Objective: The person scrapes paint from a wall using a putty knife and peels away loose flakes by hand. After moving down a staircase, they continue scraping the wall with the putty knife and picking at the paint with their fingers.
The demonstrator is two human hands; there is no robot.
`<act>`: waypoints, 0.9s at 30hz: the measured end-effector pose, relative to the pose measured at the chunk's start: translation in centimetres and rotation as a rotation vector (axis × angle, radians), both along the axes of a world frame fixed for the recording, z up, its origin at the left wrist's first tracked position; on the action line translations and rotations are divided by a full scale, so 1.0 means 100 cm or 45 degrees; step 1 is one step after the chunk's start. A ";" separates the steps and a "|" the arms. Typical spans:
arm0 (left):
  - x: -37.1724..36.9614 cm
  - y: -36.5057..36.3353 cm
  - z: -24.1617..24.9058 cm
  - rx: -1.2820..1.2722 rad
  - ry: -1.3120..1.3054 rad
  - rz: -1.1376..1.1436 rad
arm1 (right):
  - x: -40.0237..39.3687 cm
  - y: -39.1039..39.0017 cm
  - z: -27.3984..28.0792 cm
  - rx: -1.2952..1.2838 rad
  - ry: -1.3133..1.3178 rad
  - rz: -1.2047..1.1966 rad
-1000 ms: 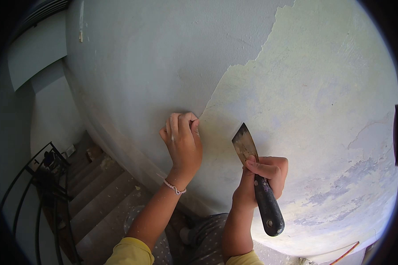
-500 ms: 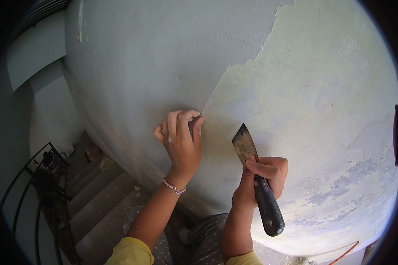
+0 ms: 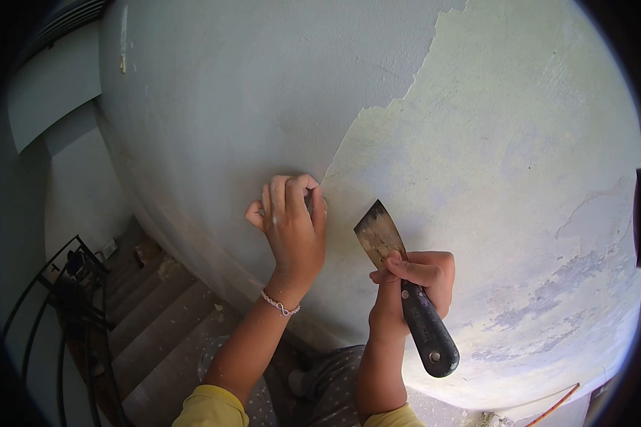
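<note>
My left hand (image 3: 292, 224), dusted with white flecks, is at the wall (image 3: 214, 121) with its fingers curled. Its thumb and index finger pinch at the lower end of the grey paint layer's ragged edge (image 3: 343, 140); the pinched bit itself is mostly hidden. In my right hand (image 3: 426, 277) is a putty knife (image 3: 382, 235), held around the top of its black riveted handle with the thumb on the blade's base. The stained blade points up and to the left, apart from my left hand. Bare, pale greenish plaster (image 3: 491, 156) shows right of the paint edge.
Stairs (image 3: 157, 320) run down at lower left beside a black metal railing (image 3: 64, 285). Bluish worn patches (image 3: 548, 292) mark the wall at right. An orange rod-like thing (image 3: 554, 404) and some debris lie at lower right.
My left thumb and index finger have drawn together at the paint edge. The putty knife has shifted slightly left, its blade tilting further left.
</note>
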State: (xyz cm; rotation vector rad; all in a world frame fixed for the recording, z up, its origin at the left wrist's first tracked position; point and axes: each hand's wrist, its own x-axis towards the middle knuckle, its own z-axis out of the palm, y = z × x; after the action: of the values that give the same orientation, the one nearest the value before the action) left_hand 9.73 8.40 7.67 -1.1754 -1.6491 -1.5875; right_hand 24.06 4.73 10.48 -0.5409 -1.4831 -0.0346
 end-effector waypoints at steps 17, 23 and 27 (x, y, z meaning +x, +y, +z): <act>0.014 -0.016 -0.014 -0.050 0.073 -0.290 | 0.008 0.005 0.057 0.122 0.462 0.344; 0.021 -0.017 -0.041 -0.406 0.133 -0.385 | -0.027 0.030 0.093 0.026 0.313 0.519; 0.016 -0.020 -0.047 -0.476 0.170 -0.376 | -0.018 0.003 0.099 0.174 0.295 0.338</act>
State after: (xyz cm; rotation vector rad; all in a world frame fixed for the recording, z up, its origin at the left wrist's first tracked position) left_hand 11.30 6.38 3.01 -1.7461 -1.7960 -1.3617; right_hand 22.22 5.01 20.40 -0.2259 -1.3036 0.1298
